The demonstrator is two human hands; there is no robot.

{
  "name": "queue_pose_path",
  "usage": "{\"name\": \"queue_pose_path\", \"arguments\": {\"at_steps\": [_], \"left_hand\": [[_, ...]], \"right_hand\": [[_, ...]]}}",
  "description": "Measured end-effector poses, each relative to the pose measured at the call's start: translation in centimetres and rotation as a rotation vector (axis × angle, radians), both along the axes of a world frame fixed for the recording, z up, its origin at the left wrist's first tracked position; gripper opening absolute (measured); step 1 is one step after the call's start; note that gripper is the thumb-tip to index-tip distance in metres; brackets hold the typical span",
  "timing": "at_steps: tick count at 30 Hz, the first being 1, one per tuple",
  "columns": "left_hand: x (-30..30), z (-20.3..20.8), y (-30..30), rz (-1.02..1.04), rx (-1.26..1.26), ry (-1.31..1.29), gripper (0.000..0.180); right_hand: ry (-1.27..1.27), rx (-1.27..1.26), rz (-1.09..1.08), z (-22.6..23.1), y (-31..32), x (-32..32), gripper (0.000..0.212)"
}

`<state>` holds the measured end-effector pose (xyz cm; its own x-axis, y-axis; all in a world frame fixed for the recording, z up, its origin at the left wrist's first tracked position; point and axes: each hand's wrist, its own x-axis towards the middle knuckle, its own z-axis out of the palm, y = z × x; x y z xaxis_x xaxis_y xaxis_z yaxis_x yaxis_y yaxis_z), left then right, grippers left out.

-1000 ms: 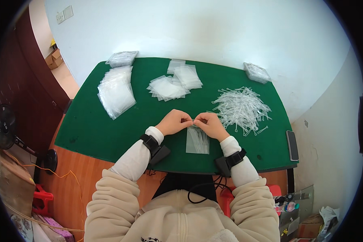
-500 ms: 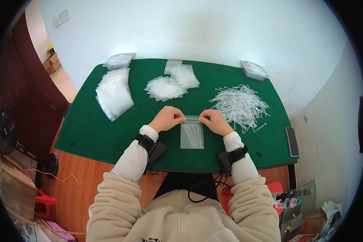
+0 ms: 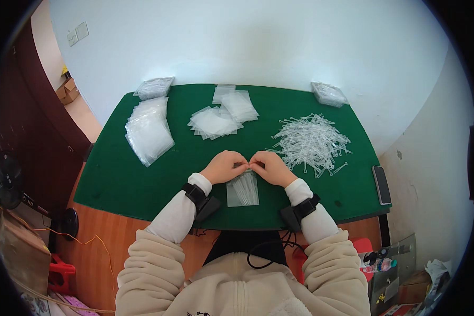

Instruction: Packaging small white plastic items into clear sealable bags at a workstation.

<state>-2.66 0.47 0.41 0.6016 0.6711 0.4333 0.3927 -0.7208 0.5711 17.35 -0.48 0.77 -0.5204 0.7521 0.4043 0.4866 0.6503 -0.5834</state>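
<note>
A small clear zip bag (image 3: 243, 190) hangs down from my fingers over the green table, with several thin clear plastic sticks inside. My left hand (image 3: 225, 167) pinches its top edge, and my right hand (image 3: 273, 168) pinches the same edge right beside it. The fingertips of both hands nearly meet and cover the bag's mouth. Beyond my right hand lies a heap of loose clear sticks with small looped ends (image 3: 313, 142). Past my left hand, flat empty-looking bags (image 3: 215, 122) are fanned out, with another stack of bags (image 3: 239, 105) overlapping them.
A long fanned row of clear bags (image 3: 150, 134) lies on the left of the green table (image 3: 116, 184). Filled-looking packs stand at the back left (image 3: 155, 88) and back right (image 3: 329, 94). A phone (image 3: 381, 185) rests at the right edge. The wall bounds the table's far side.
My hands have come together along the bag's top edge, where before they were apart at its two corners. The bag sits slightly lower and further left in view, and the view has shifted slightly.
</note>
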Motion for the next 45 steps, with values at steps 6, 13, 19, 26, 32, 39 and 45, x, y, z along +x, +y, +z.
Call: {"name": "queue_pose_path", "arguments": {"at_steps": [6, 13, 19, 26, 32, 39, 45], "left_hand": [[-1.1, 1.0, 0.5, 0.055, -0.136, -0.028, 0.016], [-1.7, 0.9, 0.9, 0.057, -0.064, 0.004, 0.017], [-1.6, 0.8, 0.7, 0.11, 0.083, 0.106, 0.016], [-0.2, 0.6, -0.2, 0.007, 0.192, 0.178, 0.013], [-0.5, 0.9, -0.1, 0.038, 0.142, 0.131, 0.013], [-1.2, 0.8, 0.7, 0.085, 0.094, 0.041, 0.015], [-1.6, 0.5, 0.9, 0.101, -0.208, -0.077, 0.017]], "right_hand": [[0.039, -0.01, -0.051, 0.1, 0.7, 1.5, 0.01], [0.02, -0.037, -0.086, 0.0, 0.9, 2.0, 0.009], [0.042, 0.164, -0.106, 0.2, 0.2, 0.8, 0.008], [-0.058, 0.15, 0.029, -0.3, 0.1, -0.2, 0.007], [-0.046, 0.156, -0.025, 0.0, 0.2, 0.0, 0.006], [-0.035, 0.153, -0.098, 0.1, 1.4, 1.8, 0.009], [0.059, 0.109, -0.153, -0.3, 1.3, 1.7, 0.009]]}}
